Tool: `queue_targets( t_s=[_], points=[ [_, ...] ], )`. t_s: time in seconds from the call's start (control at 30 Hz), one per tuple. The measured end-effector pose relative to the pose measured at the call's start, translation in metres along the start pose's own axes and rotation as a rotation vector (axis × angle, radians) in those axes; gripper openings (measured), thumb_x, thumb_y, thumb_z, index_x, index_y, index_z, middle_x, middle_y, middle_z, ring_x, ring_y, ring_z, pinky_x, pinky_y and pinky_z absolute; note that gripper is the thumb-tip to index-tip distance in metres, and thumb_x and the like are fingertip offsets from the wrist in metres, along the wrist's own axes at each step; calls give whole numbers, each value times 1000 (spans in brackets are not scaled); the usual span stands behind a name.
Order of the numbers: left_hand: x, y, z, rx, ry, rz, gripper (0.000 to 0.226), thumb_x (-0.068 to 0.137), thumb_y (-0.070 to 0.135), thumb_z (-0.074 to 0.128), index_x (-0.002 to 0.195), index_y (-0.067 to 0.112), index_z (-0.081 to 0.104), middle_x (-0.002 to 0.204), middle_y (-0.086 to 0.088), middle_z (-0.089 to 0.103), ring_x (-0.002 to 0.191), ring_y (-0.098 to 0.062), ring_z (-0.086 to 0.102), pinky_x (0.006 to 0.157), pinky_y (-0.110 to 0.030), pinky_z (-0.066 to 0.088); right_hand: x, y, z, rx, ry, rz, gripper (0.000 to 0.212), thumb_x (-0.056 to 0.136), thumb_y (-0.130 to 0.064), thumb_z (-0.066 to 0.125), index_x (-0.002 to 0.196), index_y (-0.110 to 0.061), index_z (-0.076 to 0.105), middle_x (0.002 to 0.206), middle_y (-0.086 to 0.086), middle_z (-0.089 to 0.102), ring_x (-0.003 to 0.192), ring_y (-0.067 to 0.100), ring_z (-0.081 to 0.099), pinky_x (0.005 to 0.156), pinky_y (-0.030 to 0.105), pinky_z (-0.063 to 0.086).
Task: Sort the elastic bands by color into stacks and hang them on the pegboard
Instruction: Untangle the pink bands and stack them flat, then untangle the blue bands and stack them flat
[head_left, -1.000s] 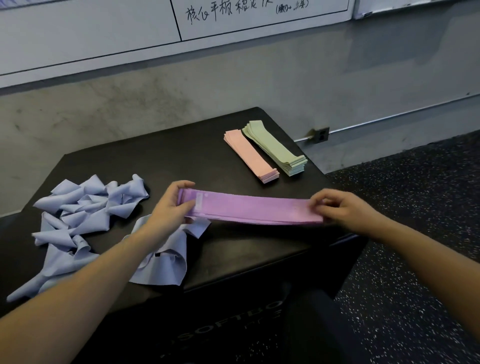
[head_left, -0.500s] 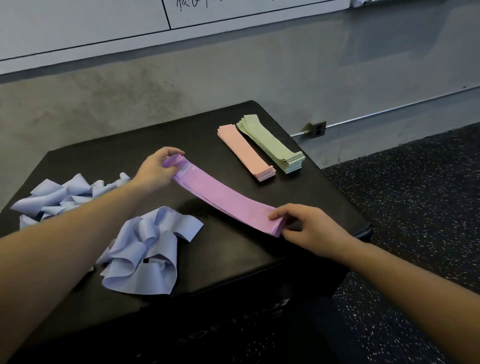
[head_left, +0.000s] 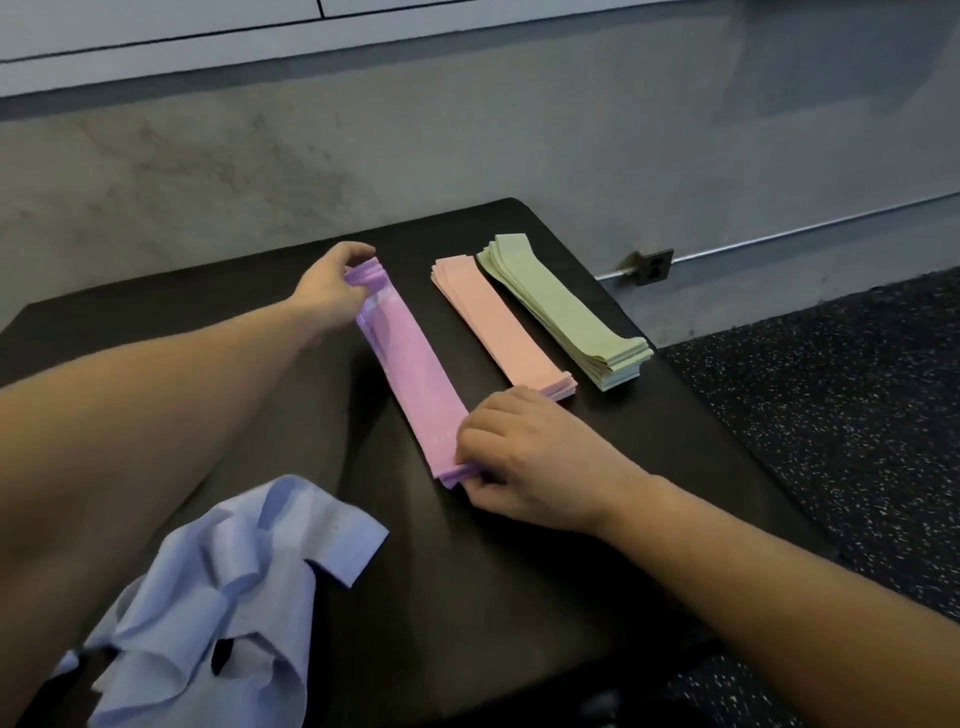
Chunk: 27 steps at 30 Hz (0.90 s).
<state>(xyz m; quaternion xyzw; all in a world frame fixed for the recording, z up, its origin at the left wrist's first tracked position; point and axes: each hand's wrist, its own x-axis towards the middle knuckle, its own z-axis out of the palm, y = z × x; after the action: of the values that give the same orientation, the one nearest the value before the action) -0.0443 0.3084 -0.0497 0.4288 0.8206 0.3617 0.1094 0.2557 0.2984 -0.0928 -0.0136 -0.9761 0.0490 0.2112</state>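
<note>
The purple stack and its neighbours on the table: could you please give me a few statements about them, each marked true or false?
1. Both hands hold the purple stack, the left hand at its far end, the right hand at its near end. True.
2. The pink stack lies between purple and green. True.
3. The blue bands are neatly stacked. False: they lie crumpled.
4. The green stack lies on the floor. False: it lies on the black table.
</note>
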Motion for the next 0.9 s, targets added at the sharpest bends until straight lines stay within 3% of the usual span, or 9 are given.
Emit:
queue_targets(
  t_s=[0.1, 0.27, 0.4, 0.57, 0.63, 0.7, 0.83, 0.9],
  points=[
    [37, -4, 11, 3, 6, -18, 59, 93, 0, 63, 146, 22, 49, 140, -1, 54, 122, -16, 51, 93, -27, 43, 29, 20, 2, 0, -99, 25, 10, 91, -26, 64, 95, -17, 65, 95, 2, 68, 89, 22, 61, 84, 40, 49],
    [81, -12, 35, -49, 35, -65, 62, 92, -1, 61, 147, 24, 48, 136, -5, 54, 113, -18, 54, 91, -26, 45, 56, 49, 12, -40, -153, 67, 30, 101, -33, 51, 128, -25, 63, 117, -2, 69, 110, 19, 60, 98, 38, 43],
    [92, -30, 56, -62, 17, -98, 60, 92, 4, 64, 146, 24, 48, 133, -8, 55, 113, -19, 56, 89, -27, 44, 51, 54, 22, -105, -225, 52, 31, 99, -40, 51, 125, -29, 64, 118, -5, 65, 110, 17, 58, 96, 36, 42],
    [79, -37, 50, -89, 67, -175, 54, 97, 15, 64, 147, 26, 47, 156, -7, 34, 134, -25, 46, 98, -29, 37, 47, 47, 17, -132, -243, 105, 42, 94, -57, 48, 126, -33, 62, 126, -7, 62, 117, 15, 54, 104, 40, 41],
    [65, -38, 36, -78, 81, -160, 50, 99, 19, 63, 146, 25, 48, 157, -5, 32, 136, -25, 45, 101, -30, 38, 48, 38, 12, -94, -209, 142, 41, 96, -55, 49, 129, -33, 62, 132, -8, 61, 122, 14, 52, 107, 38, 39],
    [45, -42, 19, -59, 89, -124, 46, 100, 20, 61, 144, 25, 50, 155, -4, 37, 137, -23, 45, 109, -34, 40, 50, 25, 8, -19, -177, 183, 36, 99, -48, 52, 130, -33, 61, 134, -9, 60, 124, 12, 50, 107, 34, 35],
    [-12, -51, -16, -93, 47, -49, 35, 99, 22, 60, 133, 29, 57, 137, 1, 55, 116, -15, 58, 89, -33, 55, 51, -6, 6, 113, -155, 244, 31, 98, -38, 55, 128, -32, 64, 127, -9, 62, 118, 12, 52, 103, 36, 41],
    [-48, -59, -30, -84, -25, -10, 31, 99, 22, 61, 128, 30, 59, 127, 3, 62, 115, -16, 61, 92, -36, 55, 49, -23, 11, 193, -180, 270, 34, 97, -37, 58, 131, -33, 62, 129, -9, 61, 121, 13, 51, 105, 36, 40]
  ],
)
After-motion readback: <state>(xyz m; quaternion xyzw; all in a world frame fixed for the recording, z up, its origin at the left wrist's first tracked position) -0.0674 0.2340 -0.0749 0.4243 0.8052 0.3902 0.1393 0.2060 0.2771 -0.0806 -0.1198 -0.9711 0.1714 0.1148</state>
